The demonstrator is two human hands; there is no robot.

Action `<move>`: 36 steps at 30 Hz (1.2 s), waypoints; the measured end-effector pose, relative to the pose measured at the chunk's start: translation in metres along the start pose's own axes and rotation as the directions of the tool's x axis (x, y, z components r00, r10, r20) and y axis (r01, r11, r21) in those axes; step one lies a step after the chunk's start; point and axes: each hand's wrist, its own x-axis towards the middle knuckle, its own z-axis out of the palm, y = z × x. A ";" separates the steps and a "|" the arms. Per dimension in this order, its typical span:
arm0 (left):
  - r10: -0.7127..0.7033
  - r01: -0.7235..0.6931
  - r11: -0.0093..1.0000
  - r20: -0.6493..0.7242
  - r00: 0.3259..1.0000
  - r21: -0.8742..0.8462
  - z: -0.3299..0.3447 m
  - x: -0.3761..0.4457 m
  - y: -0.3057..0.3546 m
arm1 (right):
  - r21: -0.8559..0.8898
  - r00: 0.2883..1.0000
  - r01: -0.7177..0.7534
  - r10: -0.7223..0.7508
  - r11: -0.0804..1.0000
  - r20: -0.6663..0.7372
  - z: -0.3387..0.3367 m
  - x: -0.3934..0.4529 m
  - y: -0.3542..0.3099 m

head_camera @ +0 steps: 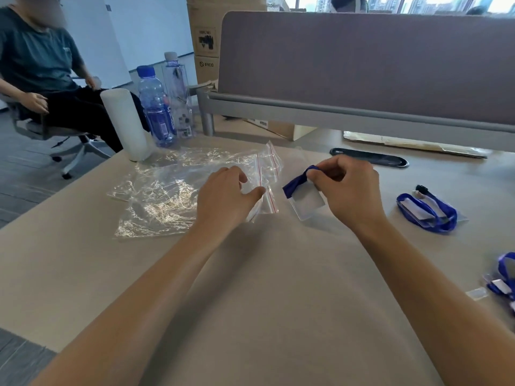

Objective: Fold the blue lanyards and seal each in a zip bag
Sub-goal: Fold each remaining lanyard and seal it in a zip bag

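Right hand: the right hand [347, 188] is being held at about 1 o'clock from the middle of the table [250, 288]; its finger and thumb are pinching the folded blue lanyard [296, 183].
Lanyard: the blue strap is being kept bunched up, and its clear card holder [308, 203] is hanging down, maybe just touching the table.
Left hand: the left hand [227, 195] is being curled on a small zip bag [264, 203] at about 11 o'clock, with the thumb laid on it.
Bag pile: more clear bags [167, 199] are lying at 10 o'clock, under and beside the left hand.
Waiting lanyards: another lanyard [427, 210] is lying at 3 o'clock and one more [504, 277] at 4 o'clock.
Next step, a guess: the bag mouth should be pulled wide open, and the card holder slid in first, so the strap is not being caught in the zip.
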 end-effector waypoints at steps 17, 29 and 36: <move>-0.078 0.066 0.979 -0.058 0.995 -0.193 0.024 0.017 0.009 | 0.352 0.967 -0.256 0.237 0.900 0.098 0.009 0.006 0.001; -0.022 0.028 0.912 0.021 1.000 -0.410 0.020 -0.007 0.032 | 0.311 0.944 -0.328 0.324 0.892 0.067 0.011 0.001 -0.003; 0.044 -0.043 0.896 -0.007 0.999 -0.442 0.021 -0.012 0.040 | 0.313 0.947 -0.317 0.318 0.896 0.047 0.022 -0.003 0.000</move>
